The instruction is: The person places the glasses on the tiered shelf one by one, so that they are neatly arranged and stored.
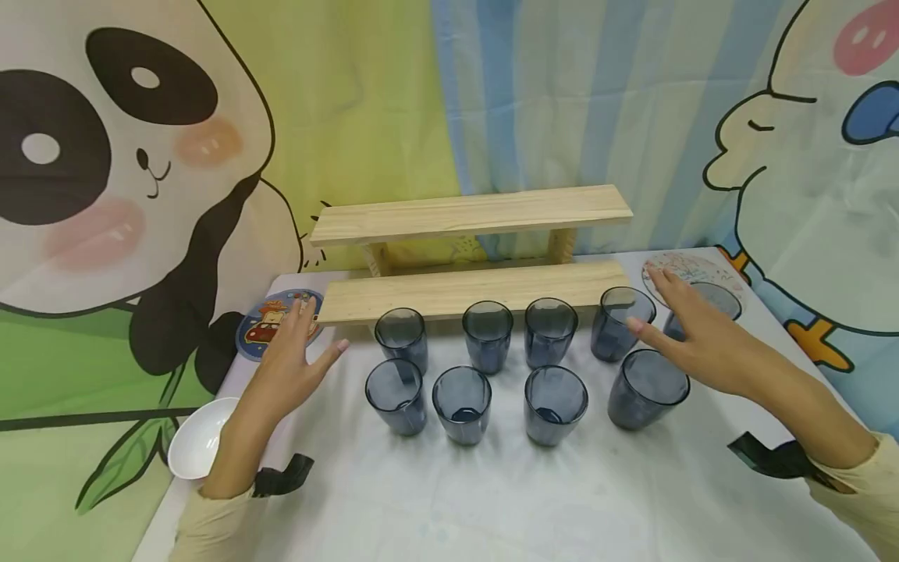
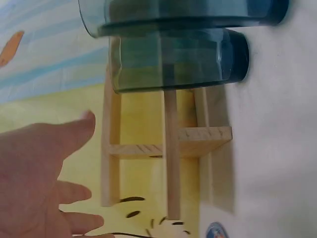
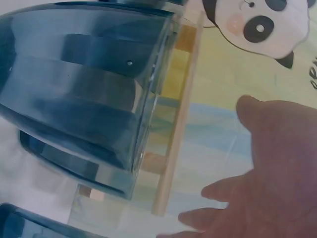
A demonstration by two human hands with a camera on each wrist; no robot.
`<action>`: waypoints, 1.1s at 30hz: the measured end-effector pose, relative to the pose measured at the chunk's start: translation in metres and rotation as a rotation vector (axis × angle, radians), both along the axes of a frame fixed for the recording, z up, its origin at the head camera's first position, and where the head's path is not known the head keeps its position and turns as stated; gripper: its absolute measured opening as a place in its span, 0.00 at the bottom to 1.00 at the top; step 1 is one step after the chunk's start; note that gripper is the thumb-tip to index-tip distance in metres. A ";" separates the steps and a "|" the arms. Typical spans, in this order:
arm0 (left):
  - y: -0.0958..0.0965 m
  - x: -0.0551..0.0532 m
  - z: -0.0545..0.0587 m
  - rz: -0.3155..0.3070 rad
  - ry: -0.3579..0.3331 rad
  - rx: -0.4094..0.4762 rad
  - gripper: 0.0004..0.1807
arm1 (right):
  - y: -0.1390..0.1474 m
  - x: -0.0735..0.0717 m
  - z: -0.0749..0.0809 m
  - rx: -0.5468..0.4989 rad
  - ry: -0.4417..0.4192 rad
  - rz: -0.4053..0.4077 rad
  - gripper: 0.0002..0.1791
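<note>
Several blue-grey drinking glasses stand upright on the white table in two rough rows. Behind them is a two-tier wooden shelf, with no glass on either board. My left hand hovers left of the glasses, fingers straight and thumb spread, holding nothing. On the other side, my right hand is held over the right-hand glasses, partly hiding a rear glass; its fingers are extended. Near its thumb stands a front glass. The right wrist view shows this hand apart from the large near glass.
A white bowl sits at the table's left edge. Round patterned mats lie at both sides: a blue one by the left hand and a pale one at the back right. A cartoon-printed curtain hangs behind the shelf.
</note>
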State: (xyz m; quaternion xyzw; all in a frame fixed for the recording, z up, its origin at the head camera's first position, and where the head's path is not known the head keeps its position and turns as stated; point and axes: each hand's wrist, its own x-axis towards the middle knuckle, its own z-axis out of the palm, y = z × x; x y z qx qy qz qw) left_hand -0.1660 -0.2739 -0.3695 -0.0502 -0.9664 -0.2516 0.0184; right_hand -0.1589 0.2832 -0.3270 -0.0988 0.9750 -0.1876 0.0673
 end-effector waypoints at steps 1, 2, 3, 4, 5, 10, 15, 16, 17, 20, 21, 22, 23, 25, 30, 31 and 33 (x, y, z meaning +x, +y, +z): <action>-0.001 -0.006 -0.002 0.012 0.002 0.038 0.54 | 0.002 0.002 0.001 -0.024 0.009 -0.007 0.55; -0.002 -0.012 -0.004 0.029 0.001 0.074 0.55 | 0.005 0.004 0.001 -0.040 0.018 -0.017 0.54; -0.003 -0.018 -0.007 0.042 0.007 0.109 0.55 | 0.007 0.006 0.001 -0.053 0.028 -0.030 0.53; -0.003 -0.024 -0.010 0.055 0.012 0.142 0.55 | 0.009 0.009 0.000 -0.064 0.038 -0.047 0.52; -0.003 -0.030 -0.012 0.068 0.017 0.173 0.55 | 0.012 0.011 -0.001 -0.079 0.047 -0.063 0.51; -0.001 -0.060 -0.023 0.132 0.005 0.268 0.60 | 0.025 0.022 -0.010 -0.193 0.118 -0.138 0.46; -0.007 -0.081 -0.032 0.159 -0.104 0.360 0.63 | 0.044 0.023 -0.020 -0.325 0.240 -0.195 0.42; -0.008 -0.083 -0.035 0.164 -0.131 0.392 0.63 | 0.047 0.022 -0.023 -0.340 0.264 -0.214 0.41; -0.010 -0.084 -0.037 0.167 -0.153 0.424 0.63 | 0.051 0.021 -0.026 -0.348 0.285 -0.234 0.41; -0.013 -0.088 -0.047 0.173 -0.181 0.511 0.64 | 0.059 0.019 -0.035 -0.381 0.335 -0.298 0.41; -0.014 -0.088 -0.050 0.172 -0.182 0.527 0.64 | 0.062 0.018 -0.038 -0.395 0.347 -0.314 0.41; -0.014 -0.088 -0.053 0.169 -0.180 0.537 0.64 | 0.065 0.019 -0.041 -0.405 0.360 -0.329 0.40; -0.014 -0.089 -0.055 0.165 -0.172 0.542 0.64 | 0.067 0.019 -0.043 -0.420 0.370 -0.333 0.40; -0.015 -0.090 -0.060 0.151 -0.152 0.541 0.63 | 0.070 0.021 -0.046 -0.441 0.376 -0.327 0.40; -0.014 -0.094 -0.069 0.111 -0.100 0.538 0.58 | 0.069 0.033 -0.055 -0.477 0.322 -0.232 0.36; -0.014 -0.095 -0.070 0.101 -0.090 0.541 0.57 | 0.067 0.037 -0.058 -0.484 0.302 -0.213 0.36; -0.014 -0.095 -0.071 0.081 -0.078 0.552 0.57 | 0.063 0.044 -0.066 -0.510 0.270 -0.175 0.35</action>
